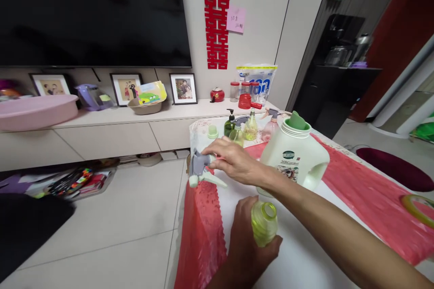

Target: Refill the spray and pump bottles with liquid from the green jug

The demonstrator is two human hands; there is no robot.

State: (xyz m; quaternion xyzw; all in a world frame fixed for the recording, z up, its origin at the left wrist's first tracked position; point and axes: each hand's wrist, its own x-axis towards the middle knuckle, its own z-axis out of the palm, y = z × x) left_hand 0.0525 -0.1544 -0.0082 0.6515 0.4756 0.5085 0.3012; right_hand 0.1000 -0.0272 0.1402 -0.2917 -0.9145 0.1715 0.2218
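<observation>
1. bottle: the yellow-green bottle (263, 225) is over the white tabletop (294, 255), near its front edge, with its bare neck facing up toward the viewer. whether its base touches the tabletop, and how full it is, cannot be told.

2. left hand: the left hand (249, 235) is clamped around the bottle body, thumb on one side, fingers on the other.

3. right hand: the right hand (228, 158) crosses above the left and grips the collar of the grey spray head (202, 165). the spray head is tilted, pale trigger downward, well apart from the bottle.

4. status, complete: judged from this state, separation of spray head and bottle is finished. the jug (288, 158) beside the right forearm is also uncapped; a green insert (297, 120) sits in its mouth.

5. status, outstanding: bottle and spray head are not joined, and the bottle neck is uncovered. no pouring is visible.

6. surroundings: beyond the hands stand a pale green cap (213, 132), a dark green pump bottle (229, 125) and a pink spray bottle (270, 130). red cloth (203, 226) covers the table's left edge. a low cabinet (108, 137) lies farther out.
</observation>
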